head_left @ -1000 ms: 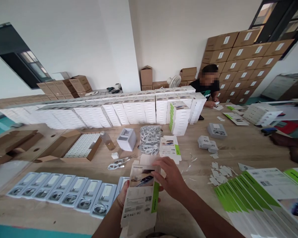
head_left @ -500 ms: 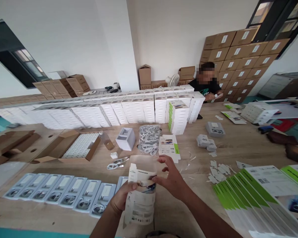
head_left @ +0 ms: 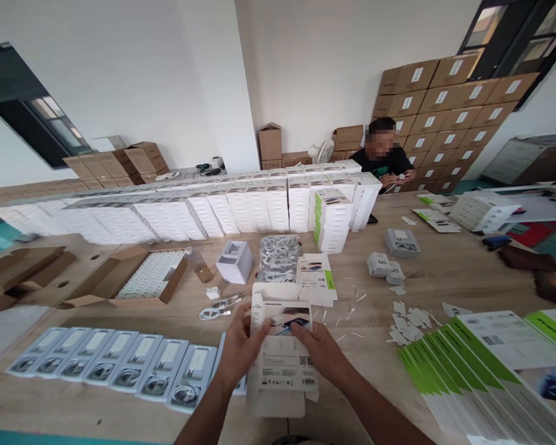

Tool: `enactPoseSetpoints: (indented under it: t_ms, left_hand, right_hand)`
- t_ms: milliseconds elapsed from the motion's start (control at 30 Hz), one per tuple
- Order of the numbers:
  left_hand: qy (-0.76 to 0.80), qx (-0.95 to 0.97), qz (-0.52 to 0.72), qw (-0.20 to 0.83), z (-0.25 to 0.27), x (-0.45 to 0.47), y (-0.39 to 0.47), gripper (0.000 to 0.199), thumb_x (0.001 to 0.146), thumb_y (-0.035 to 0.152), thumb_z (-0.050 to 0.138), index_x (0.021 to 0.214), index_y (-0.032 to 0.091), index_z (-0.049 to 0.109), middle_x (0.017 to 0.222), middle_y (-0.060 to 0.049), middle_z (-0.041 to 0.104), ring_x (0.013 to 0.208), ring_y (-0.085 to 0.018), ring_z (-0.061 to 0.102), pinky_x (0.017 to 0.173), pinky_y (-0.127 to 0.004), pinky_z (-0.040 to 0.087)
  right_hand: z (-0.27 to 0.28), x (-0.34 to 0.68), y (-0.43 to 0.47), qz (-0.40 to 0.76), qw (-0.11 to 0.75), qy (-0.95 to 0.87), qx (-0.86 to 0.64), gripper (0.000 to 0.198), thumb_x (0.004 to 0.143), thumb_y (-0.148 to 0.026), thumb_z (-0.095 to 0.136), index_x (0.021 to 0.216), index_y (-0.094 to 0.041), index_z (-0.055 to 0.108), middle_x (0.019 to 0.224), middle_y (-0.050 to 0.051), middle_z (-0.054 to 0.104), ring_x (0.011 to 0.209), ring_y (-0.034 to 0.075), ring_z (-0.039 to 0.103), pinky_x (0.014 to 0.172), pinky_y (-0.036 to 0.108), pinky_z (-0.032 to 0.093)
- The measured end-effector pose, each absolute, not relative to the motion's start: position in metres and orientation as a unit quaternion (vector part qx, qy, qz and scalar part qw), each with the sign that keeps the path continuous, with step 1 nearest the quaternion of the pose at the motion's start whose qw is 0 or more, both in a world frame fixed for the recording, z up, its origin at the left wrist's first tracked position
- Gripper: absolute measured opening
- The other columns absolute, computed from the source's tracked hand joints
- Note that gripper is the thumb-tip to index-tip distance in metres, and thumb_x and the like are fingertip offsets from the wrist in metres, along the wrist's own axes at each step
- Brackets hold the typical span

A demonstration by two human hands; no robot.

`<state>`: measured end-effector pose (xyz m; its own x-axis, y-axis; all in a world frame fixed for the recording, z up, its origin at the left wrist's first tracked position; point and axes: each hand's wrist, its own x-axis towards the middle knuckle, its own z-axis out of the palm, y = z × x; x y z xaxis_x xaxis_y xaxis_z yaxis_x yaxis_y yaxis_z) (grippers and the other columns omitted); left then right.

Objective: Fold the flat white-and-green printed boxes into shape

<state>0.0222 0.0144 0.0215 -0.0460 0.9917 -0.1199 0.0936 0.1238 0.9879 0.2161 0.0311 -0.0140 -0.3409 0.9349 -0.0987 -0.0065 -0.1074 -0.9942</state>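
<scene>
Between both hands I hold a white printed box [head_left: 285, 364], unfolded or only partly shaped, with flaps at its top and bottom ends. My left hand [head_left: 241, 343] grips its left edge, thumb on the printed face. My right hand [head_left: 322, 346] grips the right edge, thumb pressed near the picture. Left of it lies a row of blue-grey trays [head_left: 155, 371], each with a white block and a coiled cable; one more tray is partly hidden behind my left hand. Beyond the box are a coiled white cable [head_left: 219, 308] and a small white charger [head_left: 213, 293].
A heap of bagged cables [head_left: 279, 256], a flat printed box [head_left: 315, 278] and a white container [head_left: 234, 259] stand ahead. Fanned green-and-white boxes [head_left: 449, 352] lie right, near paper scraps [head_left: 408, 321]. Stacked white boxes [head_left: 254, 204] line the back. A co-worker [head_left: 382, 161] sits beyond.
The box has turned to face me more squarely and moved slightly right. My right hand has come down from its upper corner to grip the right edge.
</scene>
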Motion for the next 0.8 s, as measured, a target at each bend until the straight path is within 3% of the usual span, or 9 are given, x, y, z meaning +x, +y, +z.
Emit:
enactPoseSetpoints:
  t_ms: [100, 200, 267, 367, 433, 533, 600, 633, 800]
  left_hand:
    - [0.551, 0.453, 0.522, 0.468, 0.019, 0.03, 0.011, 0.092, 0.078, 0.045, 0.07, 0.146, 0.031, 0.011, 0.108, -0.008, 0.065, 0.07, -0.017, 0.066, 0.055, -0.025, 0.05]
    - [0.501, 0.475, 0.521, 0.502, 0.019, 0.032, 0.008, 0.079, 0.083, 0.045, 0.063, 0.145, 0.033, 0.016, 0.127, -0.011, 0.056, 0.081, -0.018, 0.066, 0.06, -0.026, 0.052]
    - [0.472, 0.485, 0.512, 0.529, 0.02, 0.029, 0.008, 0.069, 0.087, 0.043, 0.06, 0.144, 0.032, 0.022, 0.13, -0.011, 0.054, 0.091, -0.021, 0.065, 0.068, -0.029, 0.053]
    - [0.474, 0.492, 0.511, 0.521, 0.023, 0.023, 0.01, 0.056, 0.088, 0.04, 0.059, 0.136, 0.03, 0.034, 0.121, -0.009, 0.059, 0.092, -0.02, 0.063, 0.074, -0.031, 0.052]
    - [0.477, 0.511, 0.507, 0.504, 0.026, 0.02, 0.011, 0.041, 0.089, 0.039, 0.059, 0.125, 0.026, 0.045, 0.112, -0.006, 0.062, 0.089, -0.018, 0.061, 0.075, -0.029, 0.049]
    - [0.459, 0.539, 0.499, 0.5, 0.03, 0.015, 0.011, 0.029, 0.089, 0.038, 0.058, 0.113, 0.022, 0.053, 0.097, -0.003, 0.062, 0.083, -0.016, 0.056, 0.072, -0.026, 0.045]
    - [0.447, 0.555, 0.489, 0.504, 0.035, 0.012, 0.011, 0.029, 0.088, 0.037, 0.06, 0.111, 0.021, 0.054, 0.091, -0.002, 0.059, 0.081, -0.016, 0.054, 0.071, -0.026, 0.043]
    - [0.441, 0.566, 0.477, 0.507, 0.039, 0.01, 0.012, 0.028, 0.087, 0.036, 0.061, 0.11, 0.02, 0.055, 0.09, -0.002, 0.058, 0.08, -0.016, 0.053, 0.071, -0.026, 0.042]
    - [0.387, 0.623, 0.382, 0.562, 0.066, 0.002, 0.016, 0.03, 0.085, 0.033, 0.065, 0.11, 0.019, 0.056, 0.092, -0.004, 0.056, 0.083, -0.017, 0.052, 0.072, -0.027, 0.042]
  right_hand:
    - [-0.016, 0.219, 0.031, 0.581, 0.438, -0.539, -0.424, 0.049, 0.092, -0.053, 0.046, 0.132, -0.025, 0.052, 0.113, 0.008, 0.066, 0.098, 0.023, 0.062, 0.081, 0.035, 0.053]
    - [-0.011, 0.224, 0.032, 0.609, 0.45, -0.514, -0.403, 0.066, 0.093, -0.051, 0.048, 0.149, -0.034, 0.019, 0.124, 0.007, 0.06, 0.102, 0.022, 0.061, 0.082, 0.037, 0.054]
    - [-0.005, 0.227, 0.032, 0.647, 0.437, -0.504, -0.37, 0.072, 0.092, -0.047, 0.052, 0.15, -0.037, 0.011, 0.12, 0.007, 0.06, 0.095, 0.021, 0.064, 0.078, 0.036, 0.055]
    - [0.002, 0.228, 0.031, 0.685, 0.433, -0.494, -0.316, 0.072, 0.089, -0.044, 0.059, 0.148, -0.037, 0.017, 0.115, 0.005, 0.061, 0.088, 0.018, 0.064, 0.077, 0.035, 0.054]
    - [0.004, 0.228, 0.03, 0.694, 0.435, -0.487, -0.303, 0.063, 0.088, -0.044, 0.061, 0.141, -0.036, 0.029, 0.107, 0.003, 0.062, 0.081, 0.016, 0.064, 0.073, 0.033, 0.054]
    - [0.004, 0.226, 0.03, 0.655, 0.457, -0.494, -0.342, 0.029, 0.091, -0.049, 0.054, 0.108, -0.026, 0.056, 0.08, -0.001, 0.059, 0.065, 0.013, 0.058, 0.058, 0.025, 0.049]
    - [0.006, 0.227, 0.034, 0.599, 0.48, -0.51, -0.388, 0.036, 0.093, -0.053, 0.046, 0.084, -0.02, 0.059, 0.069, -0.002, 0.054, 0.06, 0.012, 0.053, 0.054, 0.023, 0.045]
    - [0.007, 0.228, 0.038, 0.574, 0.49, -0.517, -0.405, 0.038, 0.093, -0.053, 0.046, 0.081, -0.02, 0.06, 0.068, -0.002, 0.053, 0.06, 0.012, 0.052, 0.054, 0.023, 0.045]
    - [0.02, 0.233, 0.056, 0.53, 0.483, -0.57, -0.401, 0.036, 0.084, -0.044, 0.063, 0.113, -0.023, 0.063, 0.073, -0.003, 0.055, 0.063, 0.012, 0.051, 0.056, 0.023, 0.043]
